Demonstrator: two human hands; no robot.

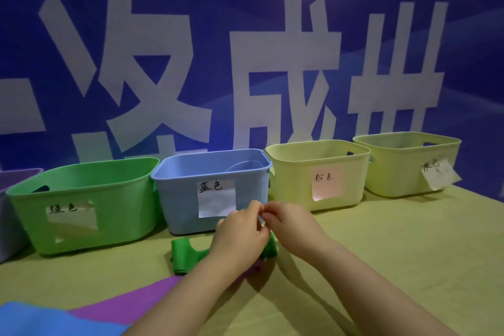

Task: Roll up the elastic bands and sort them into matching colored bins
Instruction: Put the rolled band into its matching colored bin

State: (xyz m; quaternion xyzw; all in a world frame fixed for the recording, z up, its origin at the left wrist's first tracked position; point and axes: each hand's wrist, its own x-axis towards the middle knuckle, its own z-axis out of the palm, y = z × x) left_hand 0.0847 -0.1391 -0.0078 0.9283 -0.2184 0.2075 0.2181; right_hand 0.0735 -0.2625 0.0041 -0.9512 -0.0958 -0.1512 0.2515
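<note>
Both hands met just in front of the blue bin (pixel 177 199), above the table (pixel 395 248). L hand (pixel 240 234) and R hand (pixel 290 224) had fingers curled in, tips touching, and both pinched a pale sliver (pixel 261 218) between them; too small to tell what it was. Directly under the hands lay the green band (pixel 181 256) on the table, one rolled end showing left of the L hand and another bit poking out btwn the two wrists. A purple band (pixel 131 300) lay flat under the L forearm, running toward the lower-left, w/ a blue band (pixel 41 319) over its near end at the corner. Bins stood in a row along the back: purple bin (pixel 8 226) cut off at far left, green bin (pixel 122 213) touching the blue bin, then a yellow bin w/ pink label (pixel 294 194), and a 2nd yellow bin (pixel 395 172) further right, its white note (pixel 440 174) hanging crooked. Green and blue bins each carried a handwritten paper label on the front. No band visible inside any bin from this angle. Blue backdrop (pixel 245 8) w/ big white characters behind.
</note>
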